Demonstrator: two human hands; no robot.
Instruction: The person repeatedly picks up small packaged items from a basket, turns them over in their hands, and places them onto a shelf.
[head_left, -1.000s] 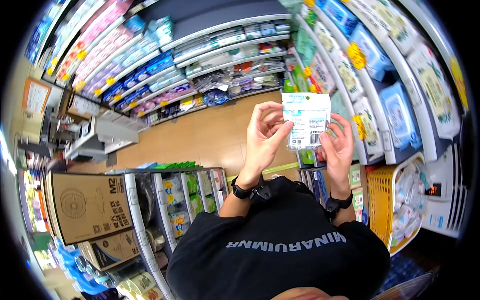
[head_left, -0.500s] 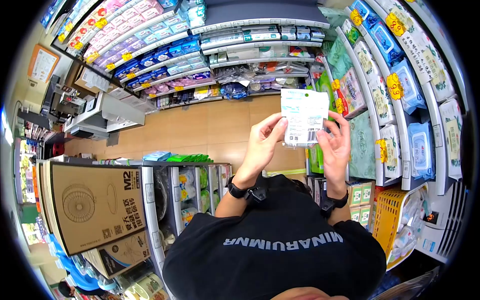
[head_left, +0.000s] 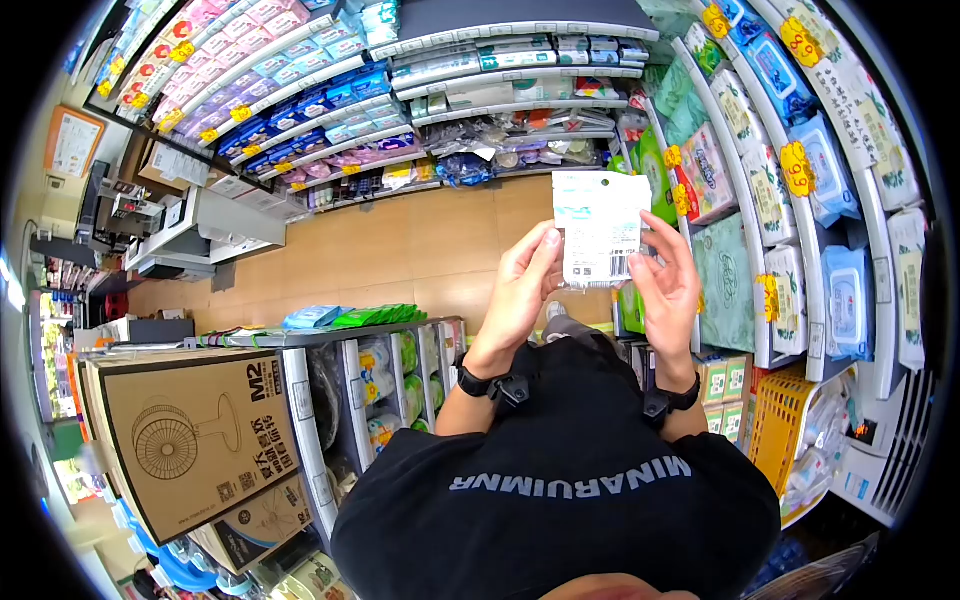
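In front of my chest I hold a small white hanging packet (head_left: 600, 232) upright. Printed lines and a barcode face me, and a round hole sits near its top edge. My left hand (head_left: 522, 290) pinches its lower left side, thumb on the near face. On the opposite side, my right hand (head_left: 664, 288) grips the right edge between thumb and fingers. Parts of the fingers are hidden behind the packet. Both wrists wear black straps with small devices.
Shelves of packaged goods (head_left: 520, 90) line the far side, and more with wipes packs (head_left: 850, 300) run along the right. A yellow basket (head_left: 778, 430) stands at lower right. At left, a cardboard fan box (head_left: 190, 430) rests by a shelf end. Tan floor (head_left: 400, 240) lies between.
The packet and both hands sit slightly further left and up in view, still in the same hold. The view has shifted a little, and a shoe now shows below the packet.
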